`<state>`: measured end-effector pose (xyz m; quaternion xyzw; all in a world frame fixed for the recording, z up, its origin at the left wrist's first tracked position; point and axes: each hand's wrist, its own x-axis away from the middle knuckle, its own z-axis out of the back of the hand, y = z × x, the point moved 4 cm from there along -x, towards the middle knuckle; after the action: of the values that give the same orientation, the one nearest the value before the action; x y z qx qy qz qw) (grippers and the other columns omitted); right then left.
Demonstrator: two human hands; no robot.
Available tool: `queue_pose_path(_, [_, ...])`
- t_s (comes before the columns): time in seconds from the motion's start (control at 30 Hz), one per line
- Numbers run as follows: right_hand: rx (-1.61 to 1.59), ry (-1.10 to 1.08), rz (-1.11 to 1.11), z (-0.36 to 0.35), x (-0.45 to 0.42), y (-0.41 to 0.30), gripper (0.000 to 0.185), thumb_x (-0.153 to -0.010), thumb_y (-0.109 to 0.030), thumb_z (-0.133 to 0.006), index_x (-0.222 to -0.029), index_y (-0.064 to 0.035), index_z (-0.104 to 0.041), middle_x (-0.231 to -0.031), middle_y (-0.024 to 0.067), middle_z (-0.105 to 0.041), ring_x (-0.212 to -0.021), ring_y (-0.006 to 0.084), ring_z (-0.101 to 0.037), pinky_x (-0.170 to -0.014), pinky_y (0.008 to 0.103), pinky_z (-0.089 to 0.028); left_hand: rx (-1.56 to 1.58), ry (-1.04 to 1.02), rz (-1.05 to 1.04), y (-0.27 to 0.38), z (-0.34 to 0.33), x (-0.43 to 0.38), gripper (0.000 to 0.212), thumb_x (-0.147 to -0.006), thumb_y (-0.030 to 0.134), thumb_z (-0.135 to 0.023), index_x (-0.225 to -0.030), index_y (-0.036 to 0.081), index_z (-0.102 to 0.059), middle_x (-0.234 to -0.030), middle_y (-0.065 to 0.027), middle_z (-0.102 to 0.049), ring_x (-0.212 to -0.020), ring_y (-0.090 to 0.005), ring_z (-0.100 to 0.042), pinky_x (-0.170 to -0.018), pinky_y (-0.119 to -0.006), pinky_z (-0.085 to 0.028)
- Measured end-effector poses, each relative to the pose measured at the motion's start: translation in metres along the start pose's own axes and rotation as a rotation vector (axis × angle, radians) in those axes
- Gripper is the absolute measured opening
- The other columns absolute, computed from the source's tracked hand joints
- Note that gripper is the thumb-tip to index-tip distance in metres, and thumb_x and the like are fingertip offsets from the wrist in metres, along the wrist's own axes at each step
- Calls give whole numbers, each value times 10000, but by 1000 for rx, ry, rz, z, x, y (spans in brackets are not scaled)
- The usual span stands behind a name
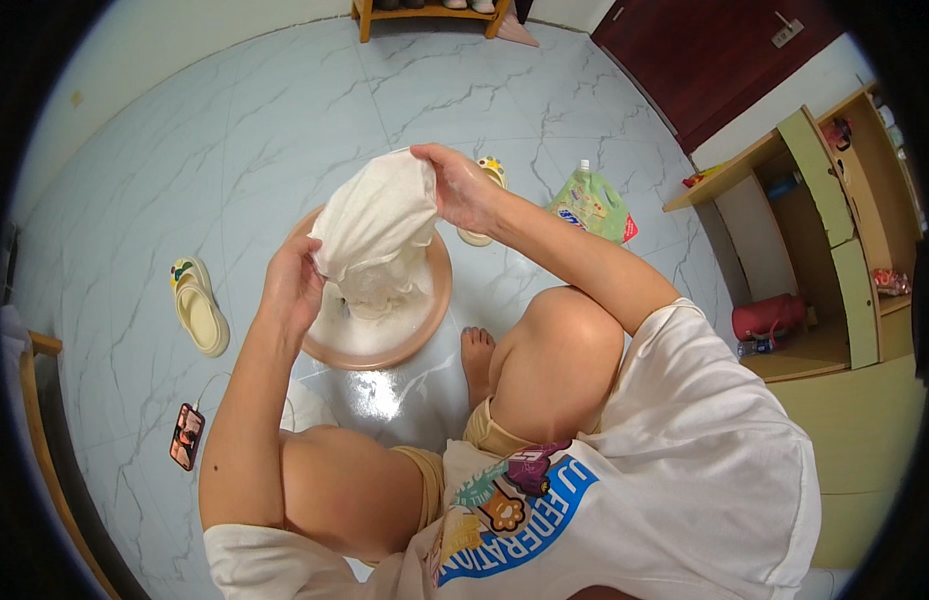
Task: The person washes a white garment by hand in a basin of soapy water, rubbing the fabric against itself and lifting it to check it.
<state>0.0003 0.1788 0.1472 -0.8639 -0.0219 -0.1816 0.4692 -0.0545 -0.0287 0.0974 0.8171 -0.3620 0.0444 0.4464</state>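
A wet white cloth [378, 206] is stretched between my two hands above a round pinkish-brown basin [434, 300]. My left hand [292, 281] grips its lower left edge, and my right hand [461, 187] pinches the upper right edge. White suds [359, 337] fill the visible part of the basin. The cloth's lower folds hang down towards the suds; whether it is one piece with the bunched fabric beneath cannot be told.
A cream clog [202, 315] and a plugged-in phone [186, 436] lie at left. Another clog [476, 238] sits behind my right wrist, near a green detergent pouch [596, 206]. An open wooden cabinet [794, 367] stands at right, a shoe rack [434, 13] at the far wall.
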Motion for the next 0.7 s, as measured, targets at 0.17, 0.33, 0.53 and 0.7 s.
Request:
queue_pose_path(0.17, [-106,-39,23,5,-3,-4,206,-904,-174,-502,-980,4,-574,-1002,100,-625,-947,209,-600,-890,354,-472,-61,-26,34,0,0,4,399,-841,69,-445,-1209,-80,-475,-1124,-163,-592,-1003,-216,-604,-867,-321,-491])
queue_pose_path(0.33, [-144,-105,-28,0,0,-3,177,-871,-139,-534,-953,11,-582,-1001,120,-630,-938,227,-605,-901,361,-469,-17,-200,332,-9,-25,16,368,-903,169,-450,-1211,-22,-513,-1101,-125,-615,-989,-200,-619,-852,-319,-512])
queue_pose_path(0.53, [-206,-151,-74,-9,-2,3,173,-869,-136,-537,-945,13,-581,-991,118,-626,-944,223,-601,-912,372,-460,-1,-90,271,-26,-38,-21,325,-957,261,-450,-1158,33,-564,-1121,-89,-619,-987,-202,-619,-848,-349,-527])
queue_pose_path(0.7, [-89,-28,-29,17,-8,3,171,-881,-158,-545,-943,-4,-586,-966,92,-622,-931,207,-595,-877,354,-460,596,-239,8,-61,-40,-42,368,-976,206,-385,-1258,-16,-468,-1265,-135,-535,-1157,-262,-526,-990,-382,-430])
